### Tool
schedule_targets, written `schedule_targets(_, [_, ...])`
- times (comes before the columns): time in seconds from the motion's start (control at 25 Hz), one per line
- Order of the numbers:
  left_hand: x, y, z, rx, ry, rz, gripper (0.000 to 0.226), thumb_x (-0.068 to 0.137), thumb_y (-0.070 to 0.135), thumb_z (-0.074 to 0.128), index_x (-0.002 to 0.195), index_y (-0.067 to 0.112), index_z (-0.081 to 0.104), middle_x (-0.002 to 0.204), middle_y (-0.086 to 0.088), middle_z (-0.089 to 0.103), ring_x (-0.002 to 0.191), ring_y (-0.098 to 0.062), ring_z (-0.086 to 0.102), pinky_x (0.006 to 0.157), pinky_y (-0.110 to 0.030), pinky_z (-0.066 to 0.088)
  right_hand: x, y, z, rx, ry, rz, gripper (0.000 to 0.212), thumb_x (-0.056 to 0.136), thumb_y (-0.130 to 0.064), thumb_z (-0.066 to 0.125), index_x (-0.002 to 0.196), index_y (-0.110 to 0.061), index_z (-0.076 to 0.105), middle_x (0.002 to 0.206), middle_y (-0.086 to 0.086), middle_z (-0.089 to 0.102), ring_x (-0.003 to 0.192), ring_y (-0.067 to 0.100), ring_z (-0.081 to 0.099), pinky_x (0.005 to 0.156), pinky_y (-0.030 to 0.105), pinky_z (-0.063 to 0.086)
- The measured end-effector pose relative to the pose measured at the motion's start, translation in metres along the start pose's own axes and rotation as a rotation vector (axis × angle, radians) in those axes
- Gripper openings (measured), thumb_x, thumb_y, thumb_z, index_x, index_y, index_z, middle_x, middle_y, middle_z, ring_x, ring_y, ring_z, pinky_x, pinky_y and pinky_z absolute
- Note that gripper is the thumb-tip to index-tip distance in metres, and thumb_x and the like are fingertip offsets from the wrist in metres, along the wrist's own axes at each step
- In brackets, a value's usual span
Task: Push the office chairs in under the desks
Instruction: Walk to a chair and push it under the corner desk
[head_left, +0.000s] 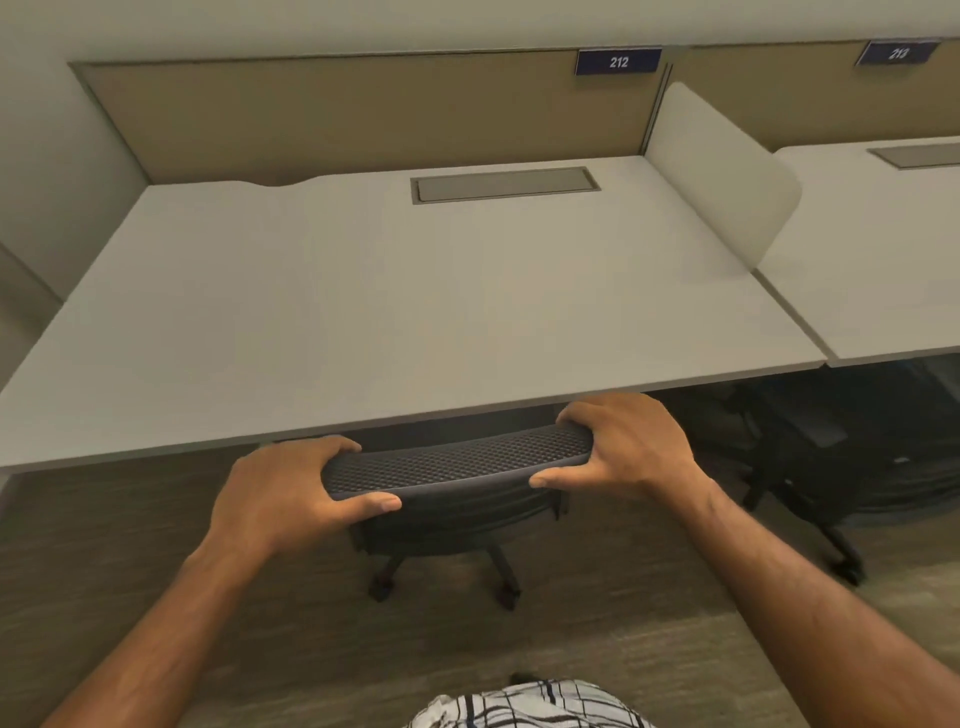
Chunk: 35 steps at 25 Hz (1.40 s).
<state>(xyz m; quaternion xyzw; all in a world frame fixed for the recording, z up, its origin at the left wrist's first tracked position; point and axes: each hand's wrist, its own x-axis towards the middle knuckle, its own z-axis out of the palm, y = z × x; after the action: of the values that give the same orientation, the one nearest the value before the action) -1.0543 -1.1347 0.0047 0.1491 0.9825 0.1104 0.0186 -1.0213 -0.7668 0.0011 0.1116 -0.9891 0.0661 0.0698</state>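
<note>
A black mesh-backed office chair (457, 462) stands at the front edge of a pale desk (363, 291), its seat hidden under the desktop and its wheeled base showing on the floor. My left hand (291, 488) grips the left end of the backrest top, thumb toward me. My right hand (628, 447) grips the right end the same way. A second dark office chair (841, 457) sits under the neighbouring desk (878, 260) on the right, mostly in shadow.
A white divider panel (722, 171) separates the two desks. A tan back panel carries a blue "212" sign (618, 61). A grey cable hatch (504, 184) lies in the desktop. Wood-look floor (156, 545) spreads below.
</note>
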Motion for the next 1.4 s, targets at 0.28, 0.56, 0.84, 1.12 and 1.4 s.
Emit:
schedule_targets(0.28, [0.052,0.015,0.006,-0.053,0.026,-0.011,0.093,0.045,0.11,0.035,0.107,0.048,0.066,0.093,0.026,0.067,0.083,-0.006,0.059,0.068,-0.032,0.044,0.031,0.039,0.007,-0.023,0.015,-0.004,0.097,0.061,-0.109,0.023,0.081,-0.025,0.066,0.07,-0.011,0.058,0.063,0.012,0.052,0.057,0.031,0.036])
schedule_targets(0.56, [0.054,0.019,0.015,-0.045,0.055,0.018,0.088,0.052,0.108,0.036,0.106,0.046,0.068,0.089,0.031,0.063,0.083,-0.004,0.06,0.066,-0.03,0.043,0.033,0.05,0.018,-0.011,0.07,-0.031,0.09,0.064,-0.108,0.026,0.072,-0.025,0.06,0.063,-0.012,0.05,0.057,0.01,0.047,0.054,0.031,0.041])
schedule_targets(0.84, [0.048,0.024,0.014,-0.018,0.085,0.1,0.085,0.067,0.1,0.033,0.113,0.038,0.07,0.095,0.027,0.066,0.083,-0.005,0.059,0.066,-0.028,0.041,0.03,0.05,0.016,-0.01,0.1,-0.057,0.09,0.064,-0.108,0.022,0.07,-0.025,0.057,0.062,-0.012,0.05,0.057,0.01,0.046,0.05,0.023,0.019])
schedule_targets(1.12, [0.017,0.052,0.039,-0.005,0.266,0.118,0.067,0.091,0.067,0.04,0.136,0.02,0.057,0.131,0.0,0.066,0.12,-0.024,0.059,0.102,-0.05,0.044,0.013,0.047,0.024,0.008,0.162,-0.029,0.088,0.08,-0.097,0.023,0.091,-0.022,0.068,0.083,-0.005,0.067,0.076,0.015,0.058,0.072,0.034,0.047])
schedule_targets(1.4, [-0.049,0.11,0.069,0.074,0.265,0.072,0.09,0.089,0.078,0.027,0.158,0.019,0.029,0.168,-0.009,0.017,0.156,-0.025,0.01,0.125,-0.055,0.011,-0.075,0.05,0.036,0.073,0.12,0.011,0.095,0.089,-0.087,0.023,0.162,-0.027,0.021,0.172,0.005,0.007,0.158,0.024,-0.001,0.124,0.044,-0.008])
